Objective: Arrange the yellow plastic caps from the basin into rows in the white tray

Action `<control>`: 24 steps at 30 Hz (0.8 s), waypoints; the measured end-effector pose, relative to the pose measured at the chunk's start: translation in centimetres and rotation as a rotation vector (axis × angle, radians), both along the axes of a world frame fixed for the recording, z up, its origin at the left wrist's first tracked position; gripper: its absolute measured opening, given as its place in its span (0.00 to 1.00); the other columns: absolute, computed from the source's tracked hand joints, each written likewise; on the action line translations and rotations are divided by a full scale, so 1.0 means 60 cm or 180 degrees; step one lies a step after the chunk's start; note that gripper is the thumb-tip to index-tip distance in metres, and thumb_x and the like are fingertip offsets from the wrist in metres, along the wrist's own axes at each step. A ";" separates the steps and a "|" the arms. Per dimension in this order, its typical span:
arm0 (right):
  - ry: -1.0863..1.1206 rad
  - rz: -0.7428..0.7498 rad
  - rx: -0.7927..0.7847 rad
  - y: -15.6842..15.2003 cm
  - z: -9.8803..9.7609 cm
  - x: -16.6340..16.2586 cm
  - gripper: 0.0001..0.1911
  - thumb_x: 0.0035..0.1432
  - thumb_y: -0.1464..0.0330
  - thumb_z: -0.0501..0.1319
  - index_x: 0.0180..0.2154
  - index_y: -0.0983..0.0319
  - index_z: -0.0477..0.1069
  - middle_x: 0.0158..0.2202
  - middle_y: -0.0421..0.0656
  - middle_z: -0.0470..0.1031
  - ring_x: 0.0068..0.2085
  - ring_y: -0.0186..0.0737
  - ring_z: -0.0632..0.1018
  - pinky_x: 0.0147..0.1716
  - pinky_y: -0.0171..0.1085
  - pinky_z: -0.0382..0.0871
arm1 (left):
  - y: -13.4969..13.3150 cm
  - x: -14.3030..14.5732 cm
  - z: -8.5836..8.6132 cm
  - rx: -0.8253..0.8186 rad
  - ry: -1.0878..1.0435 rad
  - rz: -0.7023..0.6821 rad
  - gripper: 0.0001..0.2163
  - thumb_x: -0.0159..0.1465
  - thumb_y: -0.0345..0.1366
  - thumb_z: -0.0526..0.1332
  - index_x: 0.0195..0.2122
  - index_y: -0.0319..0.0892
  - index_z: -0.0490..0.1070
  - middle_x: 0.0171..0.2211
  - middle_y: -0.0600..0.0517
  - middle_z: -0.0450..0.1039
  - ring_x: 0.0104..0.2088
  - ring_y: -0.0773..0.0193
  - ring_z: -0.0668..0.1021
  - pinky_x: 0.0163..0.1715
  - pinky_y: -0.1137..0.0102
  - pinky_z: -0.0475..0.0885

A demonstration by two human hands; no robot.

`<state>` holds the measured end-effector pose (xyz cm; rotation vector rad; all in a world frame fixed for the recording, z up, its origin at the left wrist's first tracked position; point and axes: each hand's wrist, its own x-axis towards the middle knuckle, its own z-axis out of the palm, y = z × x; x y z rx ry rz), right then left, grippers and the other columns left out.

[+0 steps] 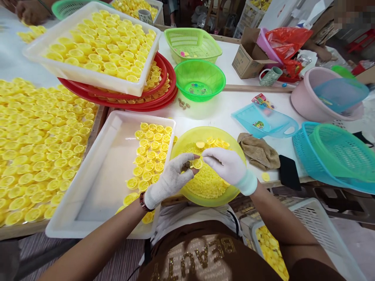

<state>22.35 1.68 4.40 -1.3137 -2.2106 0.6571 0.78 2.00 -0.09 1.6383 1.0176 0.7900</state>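
White worktable (246, 96): 1 lime basket (211, 47), 1 green bowl (212, 80), 1 blue scoop (265, 121). 2 white trays: one full, on the red stack (172, 88); the near tray (108, 179), part-filled with yellow pieces (151, 155), left of the basin. Too many pieces to count reliably. 1 yellow basin (202, 134) in front of me, loose granules (208, 183) inside. 1 yellow cup (197, 164) pinched between left hand (174, 175) thumb and fingertips, above the basin. Right hand (227, 166) just beside it, fingers narrow, bunched; can't tell if they hold anything.
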 end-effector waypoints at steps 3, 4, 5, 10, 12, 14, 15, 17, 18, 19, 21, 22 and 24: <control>-0.1116 0.0265 -0.0627 -0.013 -0.030 0.005 0.08 0.66 0.64 0.60 0.42 0.60 0.75 0.39 0.45 0.79 0.39 0.43 0.78 0.40 0.39 0.69 | -0.003 -0.011 -0.001 -0.0140 -0.0065 0.0045 0.16 0.64 0.38 0.64 0.52 0.40 0.71 0.34 0.52 0.74 0.32 0.67 0.73 0.33 0.70 0.71; -0.1503 0.0415 -0.0843 -0.019 -0.041 0.004 0.09 0.65 0.62 0.61 0.42 0.61 0.75 0.39 0.46 0.79 0.38 0.44 0.78 0.37 0.39 0.68 | -0.004 -0.014 -0.002 -0.0158 -0.0071 0.0047 0.16 0.64 0.39 0.64 0.52 0.40 0.70 0.34 0.52 0.74 0.31 0.67 0.73 0.33 0.71 0.71; -0.1802 0.0566 -0.1002 -0.026 -0.051 0.002 0.11 0.64 0.61 0.62 0.41 0.61 0.75 0.40 0.47 0.78 0.37 0.44 0.78 0.36 0.39 0.67 | -0.004 -0.016 -0.004 -0.0145 -0.0048 0.0045 0.16 0.64 0.40 0.65 0.51 0.40 0.70 0.35 0.52 0.74 0.31 0.67 0.73 0.33 0.70 0.72; -0.1825 0.0996 -0.1118 -0.034 -0.067 -0.004 0.08 0.67 0.68 0.57 0.40 0.62 0.75 0.38 0.46 0.77 0.37 0.42 0.76 0.36 0.38 0.65 | -0.004 -0.020 -0.004 0.0391 0.0259 0.0040 0.15 0.64 0.38 0.66 0.50 0.41 0.72 0.42 0.49 0.75 0.37 0.65 0.76 0.40 0.68 0.74; -0.1414 0.0962 -0.0942 -0.028 -0.055 0.001 0.08 0.68 0.70 0.57 0.39 0.61 0.75 0.37 0.44 0.77 0.37 0.41 0.76 0.37 0.38 0.66 | -0.004 -0.019 0.000 0.0658 0.0426 0.0006 0.13 0.63 0.34 0.65 0.49 0.41 0.73 0.46 0.48 0.75 0.37 0.65 0.76 0.41 0.67 0.75; -0.0908 0.0827 -0.0597 -0.022 -0.038 0.006 0.08 0.69 0.69 0.57 0.40 0.60 0.74 0.37 0.44 0.76 0.39 0.40 0.75 0.39 0.38 0.67 | -0.004 -0.017 0.004 0.0805 0.0557 -0.0049 0.12 0.63 0.32 0.64 0.48 0.42 0.72 0.47 0.48 0.75 0.36 0.66 0.77 0.41 0.67 0.75; -0.0695 0.0757 -0.0423 -0.020 -0.029 0.006 0.08 0.69 0.69 0.56 0.41 0.60 0.74 0.37 0.44 0.75 0.39 0.40 0.75 0.40 0.38 0.68 | -0.004 -0.016 0.005 0.0846 0.0595 -0.0073 0.12 0.63 0.32 0.64 0.48 0.42 0.72 0.46 0.48 0.75 0.36 0.66 0.77 0.42 0.67 0.75; -0.0420 0.0644 -0.0148 -0.016 -0.015 0.001 0.08 0.70 0.67 0.56 0.42 0.60 0.73 0.37 0.44 0.75 0.39 0.41 0.75 0.41 0.39 0.69 | -0.005 -0.012 0.007 0.0900 0.0653 -0.0127 0.11 0.63 0.32 0.64 0.46 0.42 0.71 0.44 0.49 0.75 0.36 0.65 0.77 0.41 0.66 0.74; -0.0360 0.0599 -0.0057 -0.015 -0.010 -0.003 0.08 0.71 0.66 0.56 0.43 0.59 0.73 0.37 0.44 0.75 0.39 0.41 0.76 0.41 0.39 0.69 | -0.005 -0.010 0.007 0.0925 0.0693 -0.0135 0.10 0.63 0.32 0.64 0.45 0.42 0.71 0.42 0.50 0.75 0.35 0.65 0.76 0.40 0.66 0.74; -0.0330 0.0557 0.0014 -0.015 -0.007 -0.007 0.08 0.71 0.66 0.56 0.44 0.59 0.73 0.38 0.44 0.76 0.40 0.41 0.76 0.41 0.39 0.70 | -0.005 -0.008 0.007 0.0948 0.0725 -0.0127 0.09 0.63 0.33 0.64 0.44 0.42 0.71 0.40 0.50 0.75 0.35 0.65 0.76 0.40 0.66 0.74; -0.0291 0.0473 0.0100 -0.014 -0.004 -0.012 0.08 0.70 0.66 0.56 0.47 0.59 0.72 0.40 0.46 0.77 0.41 0.42 0.77 0.43 0.40 0.71 | -0.007 -0.005 0.008 0.0951 0.0722 -0.0082 0.08 0.63 0.33 0.64 0.43 0.42 0.71 0.39 0.50 0.75 0.34 0.65 0.76 0.39 0.67 0.74; -0.0260 0.0419 0.0117 -0.015 -0.003 -0.013 0.09 0.70 0.67 0.57 0.48 0.60 0.72 0.41 0.46 0.78 0.42 0.43 0.77 0.44 0.41 0.71 | -0.007 -0.005 0.007 0.0920 0.0685 -0.0058 0.09 0.63 0.33 0.64 0.44 0.42 0.71 0.40 0.50 0.76 0.34 0.65 0.76 0.39 0.67 0.74; -0.0177 0.0314 0.0101 -0.017 -0.002 -0.008 0.09 0.68 0.68 0.58 0.49 0.59 0.71 0.42 0.46 0.78 0.43 0.43 0.78 0.44 0.41 0.71 | -0.009 -0.007 0.006 0.0785 0.0566 -0.0025 0.12 0.63 0.34 0.64 0.48 0.42 0.71 0.44 0.49 0.77 0.35 0.65 0.78 0.41 0.67 0.76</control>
